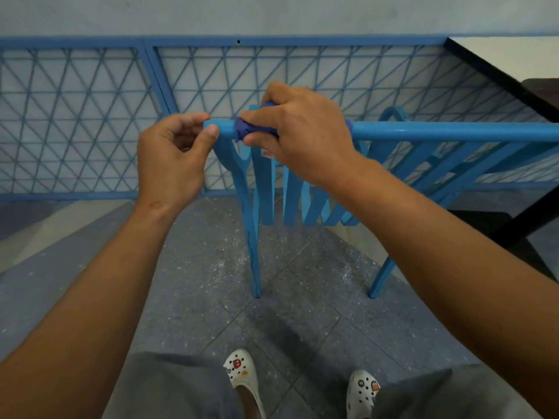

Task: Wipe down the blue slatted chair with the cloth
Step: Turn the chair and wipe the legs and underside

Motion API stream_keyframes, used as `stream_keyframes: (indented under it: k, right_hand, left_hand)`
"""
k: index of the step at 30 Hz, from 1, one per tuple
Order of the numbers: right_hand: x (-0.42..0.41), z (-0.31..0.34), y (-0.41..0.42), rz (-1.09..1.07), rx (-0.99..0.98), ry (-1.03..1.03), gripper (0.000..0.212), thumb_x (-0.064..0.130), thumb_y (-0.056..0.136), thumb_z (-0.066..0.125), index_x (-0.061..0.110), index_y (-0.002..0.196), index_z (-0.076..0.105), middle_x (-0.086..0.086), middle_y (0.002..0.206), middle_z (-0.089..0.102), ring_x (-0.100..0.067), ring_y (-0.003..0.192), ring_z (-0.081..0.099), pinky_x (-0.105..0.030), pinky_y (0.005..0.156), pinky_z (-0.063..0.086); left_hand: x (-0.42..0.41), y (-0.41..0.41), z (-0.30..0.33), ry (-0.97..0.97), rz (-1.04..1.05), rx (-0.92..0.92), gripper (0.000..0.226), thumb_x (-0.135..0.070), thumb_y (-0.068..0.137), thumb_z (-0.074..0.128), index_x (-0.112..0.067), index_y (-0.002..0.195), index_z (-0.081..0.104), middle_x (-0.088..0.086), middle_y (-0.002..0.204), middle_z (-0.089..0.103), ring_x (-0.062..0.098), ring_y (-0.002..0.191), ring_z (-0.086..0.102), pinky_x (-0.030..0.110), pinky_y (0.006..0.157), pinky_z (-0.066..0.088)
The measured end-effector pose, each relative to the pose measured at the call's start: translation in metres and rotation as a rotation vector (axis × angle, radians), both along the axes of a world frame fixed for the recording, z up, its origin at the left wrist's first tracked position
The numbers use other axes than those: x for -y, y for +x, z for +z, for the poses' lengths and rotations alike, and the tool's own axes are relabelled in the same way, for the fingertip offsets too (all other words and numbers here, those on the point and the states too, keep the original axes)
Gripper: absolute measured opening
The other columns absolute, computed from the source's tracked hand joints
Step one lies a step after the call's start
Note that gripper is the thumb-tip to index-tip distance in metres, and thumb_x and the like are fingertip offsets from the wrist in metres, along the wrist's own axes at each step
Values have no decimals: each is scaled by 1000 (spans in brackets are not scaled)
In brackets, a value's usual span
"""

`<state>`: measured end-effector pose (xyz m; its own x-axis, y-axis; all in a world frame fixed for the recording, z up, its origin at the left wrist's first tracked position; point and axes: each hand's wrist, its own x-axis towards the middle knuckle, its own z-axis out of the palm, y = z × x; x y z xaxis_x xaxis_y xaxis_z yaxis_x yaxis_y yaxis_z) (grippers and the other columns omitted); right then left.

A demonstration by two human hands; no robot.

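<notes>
A blue lattice railing [78, 116] runs along the far wall from the left. In front of it the left hand [174, 160] grips the left end of the chair's top rail [438, 130], its fingers [193, 120] curled over the tip and the thumb pressing from the near side. Just to the right, the right hand [298, 128] holds a bunched dark blue cloth [242, 130] wrapped round the same rail, fingers and thumb pinching it tight against the bar. The blue slatted chair [266, 189] stands on the speckled grey floor [196, 282], its slats hanging below the rail and its legs planted near the person's white clogs [242, 376]. Far right, a dark-edged bench [499, 77] sits partly in view.
</notes>
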<state>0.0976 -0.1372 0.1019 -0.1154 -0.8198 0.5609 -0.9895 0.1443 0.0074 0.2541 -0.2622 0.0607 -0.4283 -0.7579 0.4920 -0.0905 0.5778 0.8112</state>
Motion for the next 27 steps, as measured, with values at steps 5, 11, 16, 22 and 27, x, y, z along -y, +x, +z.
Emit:
stream_keyframes:
  k: [5,11,16,22,27]
  right_hand:
    - [-35,-2,-29,-56,32,-63,35,57,92,62,33,113,76,-1,104,63,-27,91,62,-33,67,35]
    - [-28,-16,-16,-137,37,-168,33,55,89,66,30,108,77,-1,100,61,-23,84,60,-32,64,34]
    - [6,-34,13,-99,-69,-313,24,38,86,74,21,104,76,-8,97,64,-27,80,61,-30,58,34]
    - [18,-47,27,119,59,-451,22,30,97,70,14,110,77,-13,102,66,-25,85,65,-39,63,54]
    - [-1,-115,46,91,623,-362,27,22,94,74,11,115,63,6,105,63,-3,92,60,-15,82,46]
  left_hand:
    - [-1,4,-5,81,-51,-55,26,-23,98,67,-20,124,68,-14,101,72,7,97,72,28,90,59]
    - [1,12,-22,91,-133,-24,39,-15,102,57,-24,139,60,-10,114,70,13,109,68,39,97,57]
    - [-8,20,-46,145,-229,11,52,-1,103,51,-28,147,48,-17,136,60,3,124,59,25,105,50]
    - [0,21,-62,212,-301,-62,41,-5,104,51,-15,144,52,-8,137,61,12,118,65,30,99,54]
    - [3,26,-87,368,-347,-91,23,-19,105,49,-19,124,62,-5,118,69,16,105,70,34,88,59]
